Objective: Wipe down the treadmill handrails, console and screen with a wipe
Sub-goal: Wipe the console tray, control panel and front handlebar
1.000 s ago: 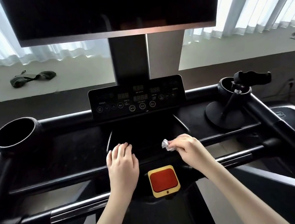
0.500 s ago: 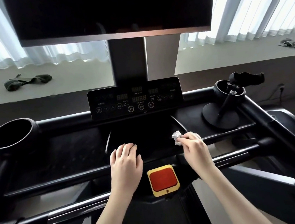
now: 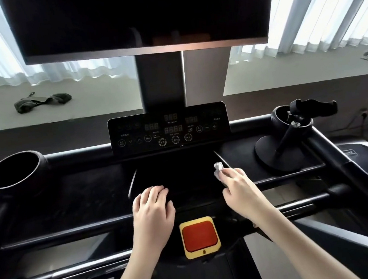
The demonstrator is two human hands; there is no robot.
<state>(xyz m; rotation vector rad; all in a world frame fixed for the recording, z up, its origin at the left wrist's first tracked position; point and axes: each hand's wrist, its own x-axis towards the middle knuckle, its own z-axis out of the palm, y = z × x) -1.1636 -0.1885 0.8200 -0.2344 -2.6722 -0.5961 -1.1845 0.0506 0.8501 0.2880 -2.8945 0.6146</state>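
View: looking down from head height over the front of a black treadmill, both bare forearms reaching in from below.
Right hand (image 3: 239, 190): fingertips pinch a small crumpled white wipe (image 3: 218, 169), held at the right edge of the sunken centre tray (image 3: 178, 174), just below the console.
Left hand (image 3: 153, 209): released and grasping nothing; it lies palm down, fingers straight and together, on the tray's near edge.
Console (image 3: 169, 128): a dark, tilted panel with dim digit displays and a row of round buttons, well above both hands.
Screen (image 3: 141, 15): large, dark and switched off, mounted on a post above the console.
Handrails: a front crossbar (image 3: 78, 269) runs under the forearms; a side rail (image 3: 341, 162) slopes down on the right.
Stop button (image 3: 199, 236): a red square in a yellow frame, between the two wrists.
Cup holders: one at far left (image 3: 40, 158), one at far right (image 3: 277, 115).
Phone stand (image 3: 269, 150): round base on the right shelf, clamp tilted over the right cup holder.
Windowsill: a dark bundle of fabric (image 3: 41, 101) lies at left, before white curtains.
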